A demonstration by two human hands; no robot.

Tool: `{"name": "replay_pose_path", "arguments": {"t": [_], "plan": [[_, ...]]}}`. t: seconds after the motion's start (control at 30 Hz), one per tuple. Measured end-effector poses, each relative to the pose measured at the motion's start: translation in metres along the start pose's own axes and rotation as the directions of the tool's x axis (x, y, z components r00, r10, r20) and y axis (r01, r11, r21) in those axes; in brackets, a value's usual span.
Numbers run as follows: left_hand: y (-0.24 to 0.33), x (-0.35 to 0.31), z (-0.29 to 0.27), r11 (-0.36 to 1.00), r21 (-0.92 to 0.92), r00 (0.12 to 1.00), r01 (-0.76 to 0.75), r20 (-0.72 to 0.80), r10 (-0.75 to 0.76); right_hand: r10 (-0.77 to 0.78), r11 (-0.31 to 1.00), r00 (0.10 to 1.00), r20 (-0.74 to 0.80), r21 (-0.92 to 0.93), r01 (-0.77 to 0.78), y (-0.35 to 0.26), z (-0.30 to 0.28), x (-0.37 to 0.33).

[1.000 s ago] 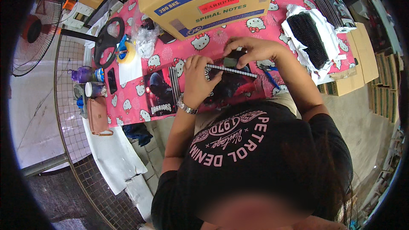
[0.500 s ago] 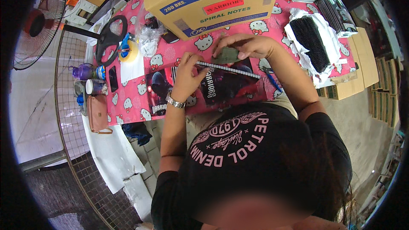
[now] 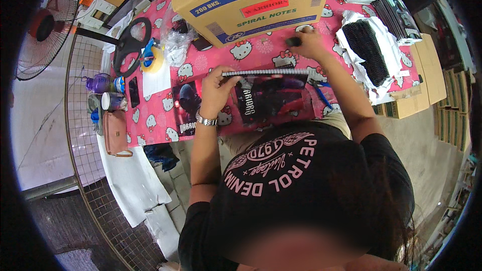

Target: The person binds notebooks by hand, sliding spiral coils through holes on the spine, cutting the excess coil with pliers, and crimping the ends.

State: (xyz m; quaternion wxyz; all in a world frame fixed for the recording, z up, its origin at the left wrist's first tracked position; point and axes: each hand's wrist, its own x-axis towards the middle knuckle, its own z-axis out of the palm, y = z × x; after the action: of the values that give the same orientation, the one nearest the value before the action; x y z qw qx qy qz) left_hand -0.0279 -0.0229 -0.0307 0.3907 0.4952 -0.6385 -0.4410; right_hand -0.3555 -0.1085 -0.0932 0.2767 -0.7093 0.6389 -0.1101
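Note:
A spiral notebook (image 3: 273, 98) with a dark red and black cover lies before me, its wire spine along the far edge. My left hand (image 3: 217, 90) pinches the left end of that spine between thumb and fingers. Beyond the notebook's right end, my right hand (image 3: 309, 45) is low over the tablecloth, closed around a small dark green piece (image 3: 293, 41) that pokes out on its left; its kind is unclear. Another dark-covered notebook (image 3: 188, 103) lies to the left, partly behind my left wrist. A blue-handled tool (image 3: 323, 96) rests off the notebook's right edge.
A large carton (image 3: 261, 17) stands at the table's far side. Black spiral coils (image 3: 366, 52) lie on white wrapping at the right, near stacked notebooks (image 3: 396, 17). Leftward are a tape roll (image 3: 153, 63), a phone (image 3: 134, 93), a purple bottle (image 3: 98, 84) and a pink pouch (image 3: 114, 133).
My right hand has moved right and away from me with the dark green piece, off the notebook. The notebook's spine now lies more level, its right end shifted farther from me.

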Motion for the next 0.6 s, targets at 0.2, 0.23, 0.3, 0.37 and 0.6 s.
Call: {"name": "replay_pose_path", "arguments": {"t": [0.2, 0.23, 0.3, 0.37, 0.6], "plan": [[-0.018, -0.031, 0.015, 0.982, -0.191, 0.972, 0.006, -0.229, -0.051, -0.184, 0.979, 0.852, -0.49, -0.168, 0.115, 0.065, 0.05, -0.101], [-0.02, -0.034, 0.018, 0.982, -0.188, 0.964, -0.007, -0.261, -0.043, -0.177, 0.964, 0.849, -0.499, -0.261, 0.048, 0.066, 0.064, -0.124], [-0.009, -0.039, 0.024, 0.991, -0.131, 0.951, -0.01, -0.308, -0.031, -0.139, 0.943, 0.922, -0.362, -0.333, 0.012, 0.052, 0.081, -0.169], [-0.017, -0.038, 0.03, 0.992, -0.108, 0.937, -0.058, -0.349, 0.017, -0.13, 0.922, 0.939, -0.317, -0.388, -0.003, 0.055, 0.088, -0.187], [-0.021, -0.034, 0.031, 0.992, -0.122, 0.92, -0.04, -0.392, -0.011, -0.218, 0.942, 0.874, -0.435, 0.141, 0.305, -0.007, 0.048, -0.16]]}}
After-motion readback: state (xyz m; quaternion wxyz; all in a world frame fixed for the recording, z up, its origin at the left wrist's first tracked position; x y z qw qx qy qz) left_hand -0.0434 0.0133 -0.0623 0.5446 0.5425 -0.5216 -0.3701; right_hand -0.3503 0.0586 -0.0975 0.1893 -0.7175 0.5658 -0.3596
